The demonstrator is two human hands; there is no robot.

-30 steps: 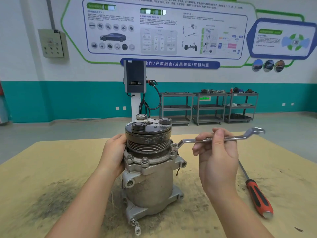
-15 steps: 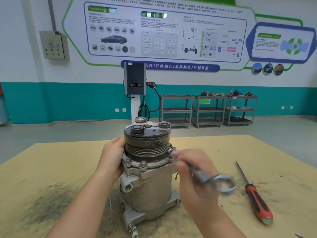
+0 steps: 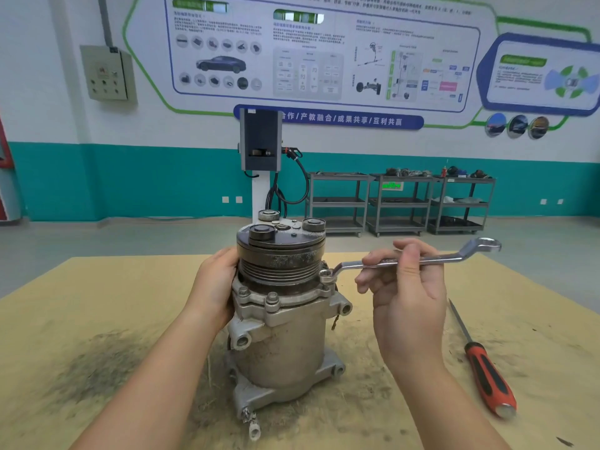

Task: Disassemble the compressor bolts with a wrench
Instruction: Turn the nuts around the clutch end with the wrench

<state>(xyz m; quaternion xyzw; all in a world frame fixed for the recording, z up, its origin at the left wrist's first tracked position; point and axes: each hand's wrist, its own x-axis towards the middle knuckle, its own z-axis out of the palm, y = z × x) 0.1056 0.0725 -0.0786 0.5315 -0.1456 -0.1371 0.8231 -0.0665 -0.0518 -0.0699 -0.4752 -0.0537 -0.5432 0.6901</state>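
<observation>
The compressor (image 3: 281,319) stands upright near the middle of the counter (image 3: 97,303), its grooved pulley on top. The left hand (image 3: 214,287) wraps around its left side just below the pulley, fingers curled behind the housing and palm pressed against it. The right hand (image 3: 406,287) grasps the shaft of the wrench (image 3: 412,259), with the thumb lying over the front of the shaft and the fingers curled behind it. The wrench runs roughly level; its near ring end sits on a bolt (image 3: 326,275) at the right of the flange under the pulley, and its far ring end points free to the right. A red-handled screwdriver (image 3: 483,368) lies on the counter, to the right of that hand.
</observation>
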